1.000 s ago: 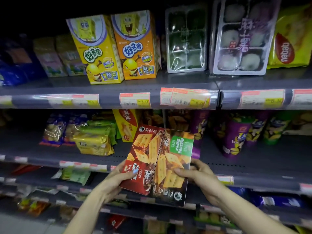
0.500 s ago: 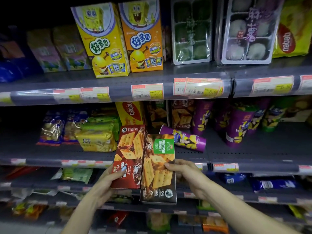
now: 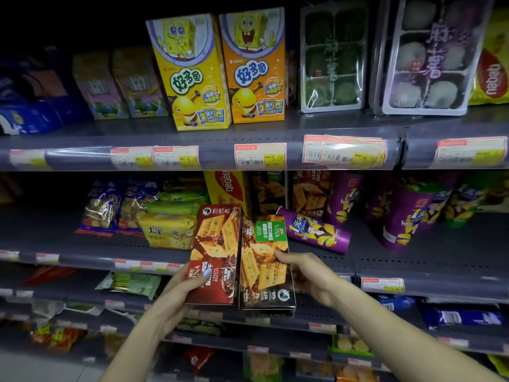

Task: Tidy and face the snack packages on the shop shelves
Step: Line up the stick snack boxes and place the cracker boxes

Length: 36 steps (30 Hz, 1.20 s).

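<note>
Red cracker box [image 3: 216, 255] and brown cracker box [image 3: 265, 264] at lower centre — left hand [image 3: 183, 292] and right hand [image 3: 308, 274] each pinching one — could bump the fallen purple can [image 3: 316, 232] when set back.

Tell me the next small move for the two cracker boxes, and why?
Probably set the red box and the brown box back upright on the middle shelf; both hands hold them before its edge, printing upside down.

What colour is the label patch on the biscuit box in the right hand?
Green, on the dark brown biscuit box, clearest in the head view.
</note>
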Each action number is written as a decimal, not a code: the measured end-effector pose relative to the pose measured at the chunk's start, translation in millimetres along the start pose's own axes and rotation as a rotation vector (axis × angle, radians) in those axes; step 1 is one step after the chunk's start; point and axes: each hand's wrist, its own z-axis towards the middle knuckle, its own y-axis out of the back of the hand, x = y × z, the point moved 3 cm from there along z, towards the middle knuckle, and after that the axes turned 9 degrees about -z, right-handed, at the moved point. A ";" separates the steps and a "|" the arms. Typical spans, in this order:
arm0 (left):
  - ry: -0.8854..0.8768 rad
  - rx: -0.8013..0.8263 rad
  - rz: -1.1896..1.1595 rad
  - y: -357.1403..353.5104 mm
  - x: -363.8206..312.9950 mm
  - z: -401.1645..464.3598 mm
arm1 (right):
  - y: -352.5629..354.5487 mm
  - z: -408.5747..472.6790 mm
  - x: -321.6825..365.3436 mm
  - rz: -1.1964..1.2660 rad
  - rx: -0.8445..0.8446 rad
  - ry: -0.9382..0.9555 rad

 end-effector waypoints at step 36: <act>-0.020 0.053 0.112 -42.7 -4.5 14.7 | 33.5 10.0 -8.9 0.125 -0.056 -0.063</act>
